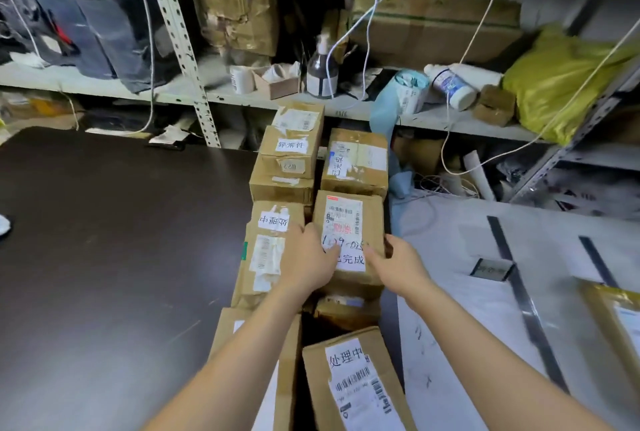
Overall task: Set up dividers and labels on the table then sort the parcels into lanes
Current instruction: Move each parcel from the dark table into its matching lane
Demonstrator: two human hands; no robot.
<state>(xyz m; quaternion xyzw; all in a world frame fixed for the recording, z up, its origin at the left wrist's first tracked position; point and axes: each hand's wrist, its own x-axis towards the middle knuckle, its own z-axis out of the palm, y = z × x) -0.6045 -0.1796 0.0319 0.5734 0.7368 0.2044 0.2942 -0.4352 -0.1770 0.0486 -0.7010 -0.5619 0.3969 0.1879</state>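
Several brown cardboard parcels with white labels are stacked in a row between the dark table (104,240) and the white table (467,326). My left hand (306,257) and my right hand (398,264) hold the two sides of one labelled parcel (349,219) in the middle of the stack, thumbs on its top label. A tall parcel (266,250) stands just to its left, and another parcel (356,382) lies nearer to me. On the white table lie two dark divider strips (526,306) (597,261), a small label card (491,269) and one parcel (620,326) at the right edge.
Metal shelving (207,94) behind the tables carries boxes, a pump bottle (322,74), a white bottle (450,82), tape rolls and a yellow bag (561,84). White cables (446,139) hang down in front of the shelves. More parcels (294,146) stand at the far end of the stack.
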